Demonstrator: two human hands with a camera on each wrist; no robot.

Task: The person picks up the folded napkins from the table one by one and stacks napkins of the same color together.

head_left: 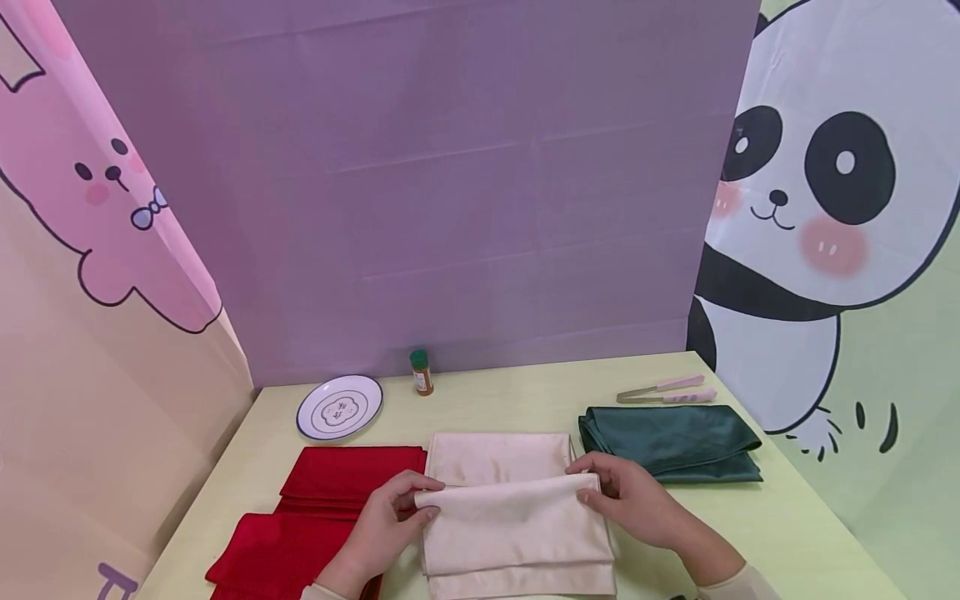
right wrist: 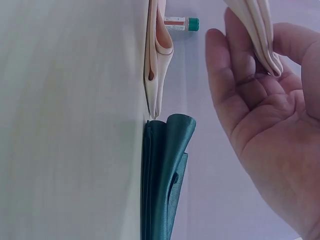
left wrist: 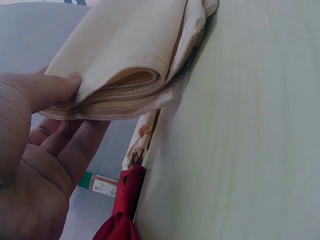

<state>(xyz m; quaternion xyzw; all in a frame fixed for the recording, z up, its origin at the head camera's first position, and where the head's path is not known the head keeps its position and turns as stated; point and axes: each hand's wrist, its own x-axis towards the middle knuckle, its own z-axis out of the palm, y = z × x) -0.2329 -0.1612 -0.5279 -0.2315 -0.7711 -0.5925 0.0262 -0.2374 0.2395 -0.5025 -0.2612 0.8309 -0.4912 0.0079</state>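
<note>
A cream cloth (head_left: 510,508) lies folded in the middle of the pale green table (head_left: 795,517). My left hand (head_left: 390,521) pinches the left end of its raised fold between thumb and fingers; the left wrist view shows that thumb on the cream cloth (left wrist: 125,55). My right hand (head_left: 637,500) pinches the right end of the same fold, and the right wrist view has the cream cloth (right wrist: 260,30) between thumb and fingers. Folded red cloths (head_left: 315,508) lie to the left. A folded dark green cloth (head_left: 671,442) lies to the right, also visible as the green cloth (right wrist: 165,175).
A white plate (head_left: 339,407) with a dark rim and a small green-capped bottle (head_left: 422,372) stand at the back of the table. Pink-handled tongs (head_left: 667,390) lie behind the green cloth. Purple, pink and panda backdrops close in the table.
</note>
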